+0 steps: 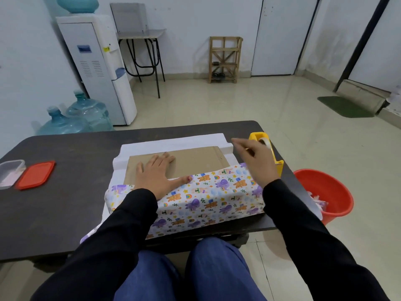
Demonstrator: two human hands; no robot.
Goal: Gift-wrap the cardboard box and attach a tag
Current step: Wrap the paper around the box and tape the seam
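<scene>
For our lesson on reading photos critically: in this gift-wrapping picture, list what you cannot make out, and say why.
Right hand: blurred by motion in the head view; whether it pinches tape is unclear.
Tape dispenser: partly hidden behind that hand.
Bucket: contents partly hidden by the table corner.
Clear tub: contents too blurred to name.
Box: near part covered by wrapping paper and the left hand.

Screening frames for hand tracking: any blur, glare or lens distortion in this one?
Head view: the right hand is motion-blurred beside the tape dispenser, its fingers smeared; the left hand lies sharp on the cardboard box. Head view: wide-angle bowing curves the table edge and the walls. Head view: soft glare on the floor tiles; lighting even, shadows faint.
</scene>
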